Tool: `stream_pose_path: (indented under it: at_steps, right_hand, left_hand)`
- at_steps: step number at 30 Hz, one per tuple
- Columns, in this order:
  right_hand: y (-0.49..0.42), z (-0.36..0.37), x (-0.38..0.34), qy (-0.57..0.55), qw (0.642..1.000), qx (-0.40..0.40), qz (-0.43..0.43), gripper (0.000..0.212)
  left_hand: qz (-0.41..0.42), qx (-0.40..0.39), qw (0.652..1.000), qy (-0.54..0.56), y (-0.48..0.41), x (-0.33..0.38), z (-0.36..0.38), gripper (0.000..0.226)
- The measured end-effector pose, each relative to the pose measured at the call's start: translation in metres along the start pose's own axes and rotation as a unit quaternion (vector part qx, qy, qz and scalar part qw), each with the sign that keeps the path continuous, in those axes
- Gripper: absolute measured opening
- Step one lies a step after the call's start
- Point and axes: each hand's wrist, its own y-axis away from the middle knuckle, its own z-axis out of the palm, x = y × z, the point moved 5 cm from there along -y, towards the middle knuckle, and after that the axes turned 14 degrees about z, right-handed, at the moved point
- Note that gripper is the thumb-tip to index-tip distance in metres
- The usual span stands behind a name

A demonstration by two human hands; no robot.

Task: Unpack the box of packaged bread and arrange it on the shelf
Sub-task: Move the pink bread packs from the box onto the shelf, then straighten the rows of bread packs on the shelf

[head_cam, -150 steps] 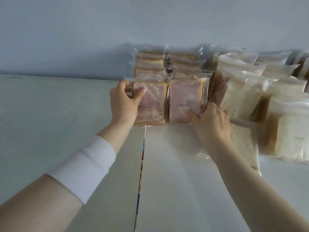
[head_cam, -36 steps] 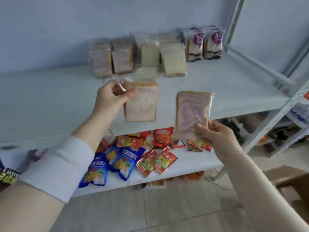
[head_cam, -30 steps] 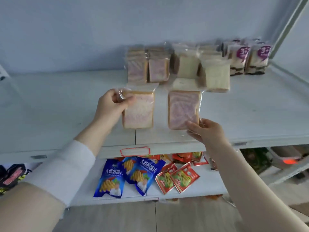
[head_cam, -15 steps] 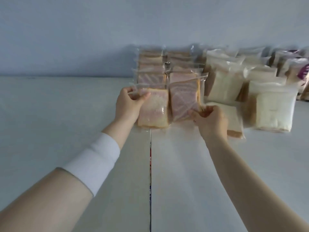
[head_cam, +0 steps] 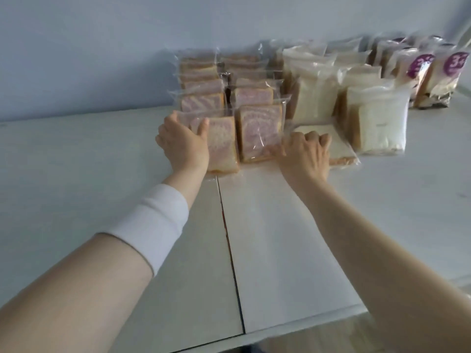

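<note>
The left hand [head_cam: 182, 143] clasps the edge of the left swirl pack [head_cam: 224, 146]. The right hand [head_cam: 303, 151] thumbs the right swirl pack [head_cam: 260, 133]; whether it pinches, I cannot tell. Settle both upright, snug against the rows [head_cam: 244, 82] behind on the shelf [head_cam: 280, 238], then release gently.

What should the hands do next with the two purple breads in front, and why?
Probably the left hand should nudge the left purple-swirl pack back a little. It stands upright but nearer the front of the shelf than the right purple-swirl pack beside it, so the rows are not level.
</note>
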Motion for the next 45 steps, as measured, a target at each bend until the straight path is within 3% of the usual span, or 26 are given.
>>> stream_pose_path:
  at_steps: [2,4,8,12,17,21,24,31,37,45]
  right_hand:
    - [0.008,-0.015,0.012,-0.034,0.999,-0.006,-0.015,0.057]
    - [0.017,-0.038,0.032,-0.038,0.998,0.014,-0.047,0.055]
    - [0.026,-0.087,0.112,0.055,0.995,0.054,-0.067,0.051]
    - [0.034,-0.131,0.244,0.129,0.99,0.049,-0.031,0.047]
    - [0.06,-0.182,0.455,0.181,0.978,0.051,0.087,0.043]
    - [0.095,-0.199,0.619,0.205,0.956,0.018,0.211,0.034]
    - [0.116,-0.2,0.721,0.216,0.933,-0.018,0.288,0.038]
    - [0.116,-0.156,0.902,0.215,0.888,-0.099,0.394,0.043]
    - [0.071,-0.058,1.017,0.162,0.865,-0.195,0.433,0.042]
    - [0.052,0.123,1.09,0.052,0.835,-0.329,0.437,0.048]
  left_hand:
    - [0.058,-0.011,0.996,-0.072,0.009,0.018,-0.012,0.064]
    - [0.193,-0.042,0.969,-0.146,0.027,0.05,-0.014,0.059]
    - [0.435,-0.191,0.851,-0.224,0.09,0.146,0.026,0.045]
    - [0.533,-0.274,0.761,-0.248,0.2,0.256,0.091,0.034]
    - [0.596,-0.343,0.696,-0.206,0.375,0.375,0.183,0.038]
    - [0.634,-0.411,0.635,-0.164,0.515,0.439,0.246,0.039]
    - [0.654,-0.455,0.587,-0.147,0.602,0.463,0.297,0.04]
    - [0.657,-0.555,0.493,-0.135,0.745,0.491,0.443,0.041]
    - [0.597,-0.634,0.46,-0.17,0.819,0.471,0.609,0.04]
    - [0.511,-0.679,0.473,-0.232,0.894,0.376,0.785,0.042]
